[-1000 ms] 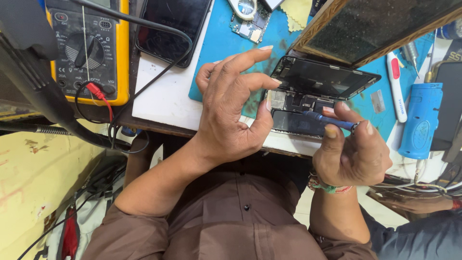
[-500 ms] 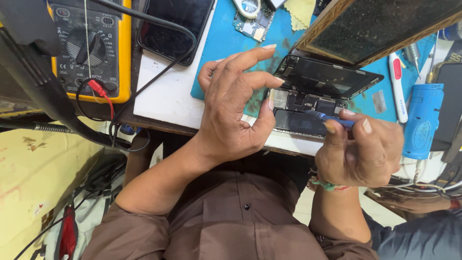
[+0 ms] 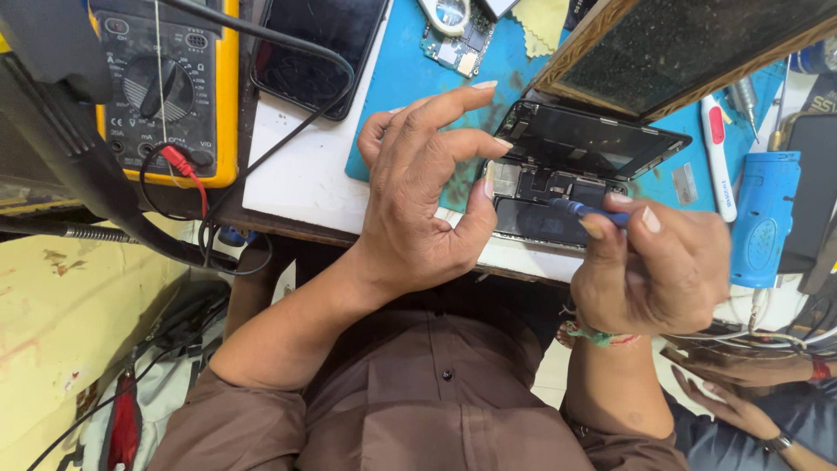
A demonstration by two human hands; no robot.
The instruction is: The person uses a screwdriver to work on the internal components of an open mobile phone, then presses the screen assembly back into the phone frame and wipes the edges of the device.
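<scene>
- the opened smartphone (image 3: 558,187) is steadied at the mat's 6 o'clock edge by the left hand (image 3: 418,187), fingers spread.
- a blue screwdriver (image 3: 588,210) is pinched in the closed right hand (image 3: 654,262), at the phone's 4 o'clock.

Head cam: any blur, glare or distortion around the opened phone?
Head view: even, soft light; the opened phone is sharp; pale glare streaks its lifted screen; the right hand with the blue tool is slightly soft; wide-angle bending shows at the edges, near the multimeter and the framed panel; the left hand is crisp.
</scene>
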